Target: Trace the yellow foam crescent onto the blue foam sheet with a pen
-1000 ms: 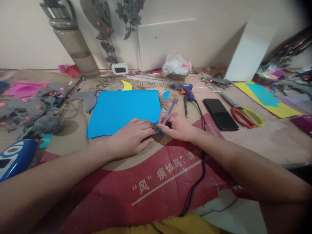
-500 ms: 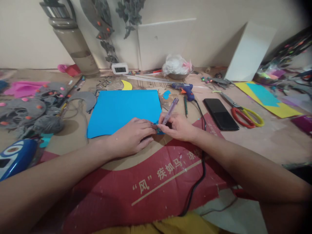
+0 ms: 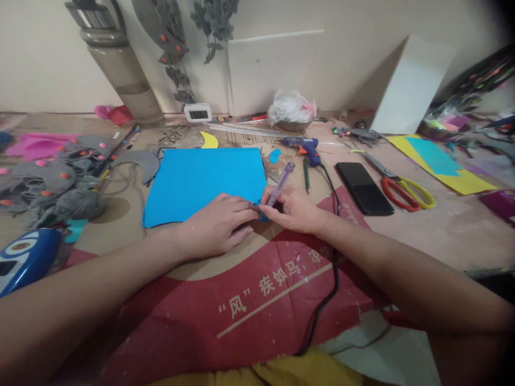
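Note:
A bright blue sheet [image 3: 205, 179] of foam or card lies on the cardboard in front of me. My left hand [image 3: 223, 225] rests palm down across its near edge, fingers stretched towards the sheet's near right corner. Its fingertips press on a small blue piece [image 3: 263, 216] there, mostly covered by both hands. In my right hand [image 3: 292, 209], a translucent purple pen [image 3: 281, 182] is gripped between thumb and fingers, its tip at that corner and hidden. The two hands almost touch at the fingertips.
Right of my hands lie a green pencil [image 3: 307, 174], a blue glue gun [image 3: 308, 147] with its black cord, a black phone [image 3: 364, 187] and red-and-yellow scissors [image 3: 402, 187]. Grey felt pieces [image 3: 48, 182] and a blue tape dispenser [image 3: 30, 260] are on the left. A yellow crescent [image 3: 210, 140] lies behind.

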The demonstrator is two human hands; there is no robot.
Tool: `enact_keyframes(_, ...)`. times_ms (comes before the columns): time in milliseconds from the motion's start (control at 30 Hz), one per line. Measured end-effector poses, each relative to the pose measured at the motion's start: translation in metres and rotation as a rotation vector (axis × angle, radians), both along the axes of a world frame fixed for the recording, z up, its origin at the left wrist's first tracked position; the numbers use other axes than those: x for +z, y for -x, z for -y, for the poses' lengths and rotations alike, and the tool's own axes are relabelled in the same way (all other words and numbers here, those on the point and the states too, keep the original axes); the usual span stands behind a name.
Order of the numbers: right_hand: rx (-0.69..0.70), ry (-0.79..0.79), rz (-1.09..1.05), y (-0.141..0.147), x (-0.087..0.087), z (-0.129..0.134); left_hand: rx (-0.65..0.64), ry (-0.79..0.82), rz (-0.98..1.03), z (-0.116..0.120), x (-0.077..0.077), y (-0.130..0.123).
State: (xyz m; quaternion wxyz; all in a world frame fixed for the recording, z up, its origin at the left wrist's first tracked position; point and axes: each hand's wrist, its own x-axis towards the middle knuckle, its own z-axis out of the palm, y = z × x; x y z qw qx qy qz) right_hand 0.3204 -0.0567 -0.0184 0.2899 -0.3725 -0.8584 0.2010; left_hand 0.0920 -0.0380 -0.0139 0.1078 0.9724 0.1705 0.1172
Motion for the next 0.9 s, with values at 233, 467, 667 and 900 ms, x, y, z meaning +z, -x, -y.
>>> enact_keyframes(233, -0.002, -0.027, -0.001, -0.0009, -0.0023, 0.0, 0.038, 0.028, -0.022, 0.0009, 0.0057, -0.0009)
enact_keyframes(467, -0.013, -0.021, 0.007, -0.0004, -0.0026, 0.0005, 0.043, 0.016, -0.048, 0.0012, 0.0093, -0.0009)
enact_keyframes(667, -0.007, -0.004, 0.01, 0.0001, -0.0007, 0.0006, 0.023, -0.013, -0.037, -0.0005, 0.0064, -0.0004)
enact_keyframes(900, 0.002, 0.01, -0.015, 0.0002, -0.0011, 0.0002, -0.001, 0.029, 0.005, -0.0025, 0.0002, 0.0018)
